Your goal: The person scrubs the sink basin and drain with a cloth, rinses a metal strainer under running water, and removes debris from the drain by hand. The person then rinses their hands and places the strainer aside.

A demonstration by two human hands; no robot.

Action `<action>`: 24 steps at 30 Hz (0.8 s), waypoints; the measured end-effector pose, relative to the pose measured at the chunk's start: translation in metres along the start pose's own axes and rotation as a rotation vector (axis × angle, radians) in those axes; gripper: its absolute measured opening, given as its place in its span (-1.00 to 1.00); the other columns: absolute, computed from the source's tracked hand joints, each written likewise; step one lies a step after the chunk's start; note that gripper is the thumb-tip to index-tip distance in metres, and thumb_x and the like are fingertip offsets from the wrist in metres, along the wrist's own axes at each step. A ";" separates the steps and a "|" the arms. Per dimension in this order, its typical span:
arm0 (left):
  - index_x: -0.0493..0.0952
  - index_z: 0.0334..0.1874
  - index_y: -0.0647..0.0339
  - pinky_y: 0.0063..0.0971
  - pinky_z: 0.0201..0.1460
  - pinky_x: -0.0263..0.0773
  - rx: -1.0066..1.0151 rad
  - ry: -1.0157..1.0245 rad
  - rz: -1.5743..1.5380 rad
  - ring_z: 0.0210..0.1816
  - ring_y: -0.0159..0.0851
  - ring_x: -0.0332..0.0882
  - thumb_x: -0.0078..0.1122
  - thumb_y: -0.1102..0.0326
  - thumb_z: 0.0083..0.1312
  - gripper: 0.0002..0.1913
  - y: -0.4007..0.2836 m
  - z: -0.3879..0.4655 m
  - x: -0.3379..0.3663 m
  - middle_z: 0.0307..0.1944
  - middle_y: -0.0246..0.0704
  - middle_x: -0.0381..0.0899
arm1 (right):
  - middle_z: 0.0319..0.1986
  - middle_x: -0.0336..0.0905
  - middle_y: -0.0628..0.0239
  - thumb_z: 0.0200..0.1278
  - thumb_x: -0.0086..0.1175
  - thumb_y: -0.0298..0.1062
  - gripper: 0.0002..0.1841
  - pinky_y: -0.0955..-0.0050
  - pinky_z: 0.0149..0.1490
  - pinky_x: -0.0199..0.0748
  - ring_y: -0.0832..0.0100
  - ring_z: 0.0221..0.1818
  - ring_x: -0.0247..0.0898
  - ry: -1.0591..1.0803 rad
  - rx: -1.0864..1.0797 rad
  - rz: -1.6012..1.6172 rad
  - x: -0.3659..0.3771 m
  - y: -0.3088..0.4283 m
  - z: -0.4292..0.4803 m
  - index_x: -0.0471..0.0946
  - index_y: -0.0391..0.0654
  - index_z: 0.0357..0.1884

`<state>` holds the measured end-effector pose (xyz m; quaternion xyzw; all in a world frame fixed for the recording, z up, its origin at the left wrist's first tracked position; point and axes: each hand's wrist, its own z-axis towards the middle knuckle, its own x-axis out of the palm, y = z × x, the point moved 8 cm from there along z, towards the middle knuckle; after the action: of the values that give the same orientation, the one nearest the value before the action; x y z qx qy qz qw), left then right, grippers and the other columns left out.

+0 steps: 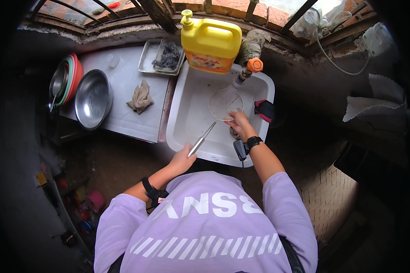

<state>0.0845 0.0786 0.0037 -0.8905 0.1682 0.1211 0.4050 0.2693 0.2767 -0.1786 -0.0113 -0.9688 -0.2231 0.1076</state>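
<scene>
A round wire-mesh strainer (226, 104) with a long metal handle is held over the white sink (191, 99). My left hand (182, 159) is closed around the end of its handle, near the sink's front rim. At the right edge of the mesh is my right hand (238, 123), its fingers bent against the hoop; whether they pinch it is hard to tell. The orange-handled tap (255, 65) stands just behind the strainer, with what looks like water below its spout. A brownish thing (235, 133) lies in the sink, partly hidden by my right hand.
A yellow plastic jug (210, 44) stands at the sink's back edge. Left of the sink, a counter (123, 123) holds a crumpled cloth (140, 97), a metal basin (93, 99), stacked bowls (70, 80) and trays with steel-wool scourers (167, 56). A black and pink cloth item (264, 111) hangs on the right rim.
</scene>
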 end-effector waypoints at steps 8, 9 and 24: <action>0.31 0.03 0.30 -0.27 -0.36 0.40 -0.317 0.185 -0.370 -0.43 -0.18 0.53 0.17 0.26 0.40 -0.67 0.015 -0.006 0.007 -0.45 -0.21 0.50 | 0.05 0.53 0.02 0.33 -0.03 -0.52 -0.49 0.24 -0.13 0.71 0.05 -0.09 0.62 0.005 -0.113 -0.078 0.015 0.009 -0.014 0.25 -0.18 0.34; 0.32 0.03 0.27 -0.35 -0.48 0.37 -0.293 0.163 -0.412 -0.52 -0.35 0.50 0.18 0.28 0.41 -0.69 0.018 -0.001 0.009 -0.52 -0.33 0.46 | 0.01 0.54 0.05 0.31 -0.01 -0.51 -0.49 0.26 -0.18 0.71 0.07 -0.10 0.63 -0.023 -0.141 -0.108 0.012 0.012 -0.018 0.27 -0.19 0.32; 0.39 -0.08 0.17 -0.71 -0.75 -0.04 -0.399 0.398 -1.099 -0.76 -0.62 0.00 -0.20 -0.07 0.59 -0.60 0.029 -0.009 0.014 -0.68 -0.62 0.11 | 0.45 0.14 0.13 0.41 -0.17 0.39 -0.12 -0.09 0.46 0.03 0.04 0.53 -0.06 0.238 -0.178 -0.167 0.040 0.066 -0.024 0.00 -0.01 0.57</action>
<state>0.0861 0.0515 -0.0154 -0.9110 -0.2689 -0.2446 0.1948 0.2397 0.3251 -0.1208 0.0862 -0.9231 -0.3162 0.2011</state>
